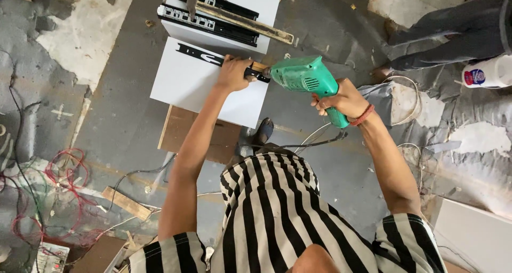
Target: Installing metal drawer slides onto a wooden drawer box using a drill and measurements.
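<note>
My right hand (341, 99) grips the handle of a green electric drill (305, 76), whose nose points left at the right edge of a white board (197, 89) lying on the floor. My left hand (233, 73) presses down on a black metal drawer slide (205, 56) that lies along the top of that board, close to the drill's tip. Both arms reach forward over my black-and-white striped shirt. The drill's black cord (314, 140) trails down from the handle.
A second white board (250, 1) with two black slides and a long wooden-handled tool lies beyond. A brown board (186, 131) sits under the near white one. Red and white wires (64, 193) litter the left floor. Another person's legs (453, 33) and a white bottle (488, 73) are at right.
</note>
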